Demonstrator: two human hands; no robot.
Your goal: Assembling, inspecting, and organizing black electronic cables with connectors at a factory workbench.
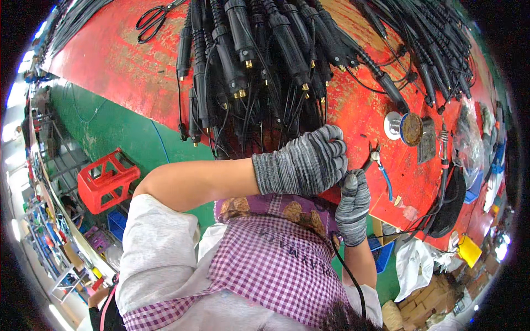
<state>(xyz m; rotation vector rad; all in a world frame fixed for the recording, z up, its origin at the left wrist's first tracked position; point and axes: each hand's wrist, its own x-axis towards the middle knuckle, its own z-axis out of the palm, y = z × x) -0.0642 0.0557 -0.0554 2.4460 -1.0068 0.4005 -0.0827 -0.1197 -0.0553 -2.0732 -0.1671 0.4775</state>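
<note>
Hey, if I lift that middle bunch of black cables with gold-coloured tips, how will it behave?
The middle bunch of black cables would probably feel heavy, given how many thick, cylindrical black housings are massed together. Those housings look stiff, while the thin, curving black leads seem floppy. Since the leads cross one another, they may well snag.

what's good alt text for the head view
Left hand and right hand, in striped grey gloves, close together at a red table. Black cables with gold tips lie heaped beyond; pliers and a spool sit right.
</note>
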